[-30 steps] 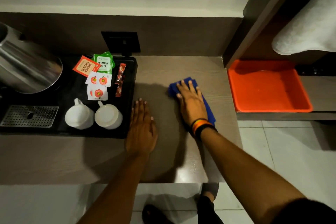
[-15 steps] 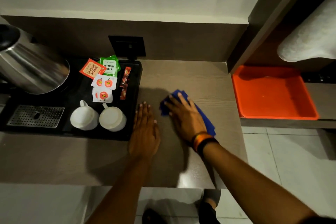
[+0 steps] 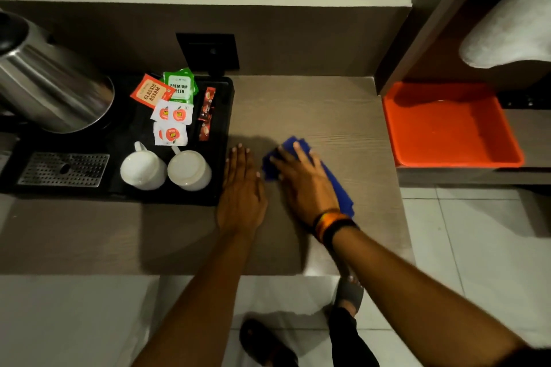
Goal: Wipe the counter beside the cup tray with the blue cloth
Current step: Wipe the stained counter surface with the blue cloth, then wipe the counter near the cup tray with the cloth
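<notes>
Low in the frame's centre, the left hand (image 3: 241,197) lies flat and open on the counter (image 3: 328,110), touching the cup tray (image 3: 222,140) edge. Just right of it, the right hand (image 3: 304,185), fingers spread, presses the blue cloth (image 3: 340,188) down. The cloth's long axis runs diagonally, upper left to lower right. Unwiped counter likely lies beyond, toward the upper centre of the frame.

My right hand (image 3: 307,185) covers most of the blue cloth (image 3: 340,188). The kettle (image 3: 50,83) is cut off at the left edge; the sachets' (image 3: 171,134) small print is unreadable.
</notes>
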Demonstrator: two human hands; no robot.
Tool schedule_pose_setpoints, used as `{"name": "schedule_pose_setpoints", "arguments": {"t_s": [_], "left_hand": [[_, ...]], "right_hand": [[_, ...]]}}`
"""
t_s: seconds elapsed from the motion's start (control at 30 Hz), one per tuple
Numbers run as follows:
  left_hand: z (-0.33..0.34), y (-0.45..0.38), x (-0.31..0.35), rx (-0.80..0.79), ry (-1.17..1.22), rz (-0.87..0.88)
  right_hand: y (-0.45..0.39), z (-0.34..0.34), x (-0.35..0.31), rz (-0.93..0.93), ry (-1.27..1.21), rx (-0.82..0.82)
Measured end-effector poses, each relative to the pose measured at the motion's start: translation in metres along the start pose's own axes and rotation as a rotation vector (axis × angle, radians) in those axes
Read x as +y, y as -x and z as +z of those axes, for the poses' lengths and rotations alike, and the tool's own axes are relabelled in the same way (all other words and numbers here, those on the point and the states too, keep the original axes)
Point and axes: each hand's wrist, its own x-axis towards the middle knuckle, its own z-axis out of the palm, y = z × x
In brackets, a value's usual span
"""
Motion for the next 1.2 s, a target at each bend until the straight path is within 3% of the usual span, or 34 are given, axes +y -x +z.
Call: {"name": "schedule_pose_setpoints", "arguments": {"t_s": [0.13, 0.23, 0.33, 0.43, 0.57, 0.67, 0.83, 0.93, 1.03, 1.2], "left_hand": [[-0.004, 0.002, 0.002, 0.007, -0.002, 0.000], [0.000, 0.002, 0.000, 0.011, 0.012, 0.010], [0.004, 0.000, -0.003, 0.024, 0.014, 0.006], [0.003, 0.000, 0.000, 0.022, -0.014, 0.003], [-0.004, 0.003, 0.001, 0.007, -0.030, 0.016], [-0.004, 0.004, 0.000, 0.006, -0.017, 0.025], [0.004, 0.000, -0.001, 0.047, -0.043, 0.030], [0.006, 0.001, -0.003, 0.066, -0.016, 0.027], [0.006, 0.003, -0.004, 0.058, -0.008, 0.027], [-0.003, 0.002, 0.000, 0.037, 0.008, 0.064]], "right_hand": [[0.081, -0.018, 0.036, -0.002, -0.001, -0.020], [0.054, -0.038, 0.074, 0.162, 0.015, 0.051], [-0.004, -0.030, 0.059, 0.297, 0.015, 0.119], [-0.008, -0.005, 0.013, 0.152, 0.036, 0.052], [0.085, -0.002, -0.004, -0.081, -0.004, -0.058], [0.110, -0.024, 0.038, -0.013, -0.050, -0.045], [0.016, -0.028, 0.051, 0.234, -0.020, 0.098], [-0.003, -0.002, 0.019, 0.097, -0.005, 0.048], [0.049, 0.011, 0.003, -0.103, 0.095, -0.052], [0.104, -0.031, 0.042, 0.129, -0.174, 0.094]]}}
